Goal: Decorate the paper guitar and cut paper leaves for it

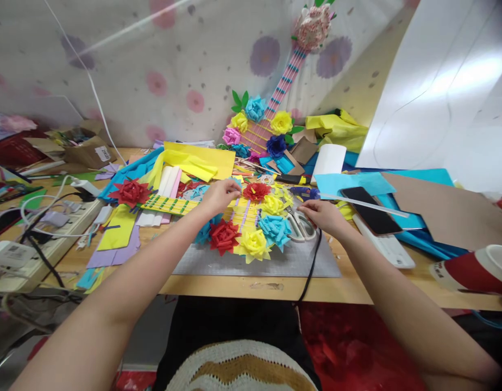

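A yellow paper guitar (169,204) lies across a grey cutting mat (316,266). Paper flowers ring its body, among them a red flower (224,237), a yellow flower (253,245) and a blue flower (274,231). Above the guitar's body is my left hand (222,194), its fingers drawn together near another red flower (256,191); whatever is between them is too small to make out. My right hand (323,214) is closed around the hidden handle of a blue glue gun (306,193), nozzle pointing left. Scissors (302,225) lie just below that hand.
A finished-looking pink paper guitar (271,117) leans on the back wall. Right are a phone (371,209), brown cardboard (446,212) and a paper cup (475,270). Left, a power strip (55,244) carries tangled cables. A black cord (312,266) hangs over the table edge.
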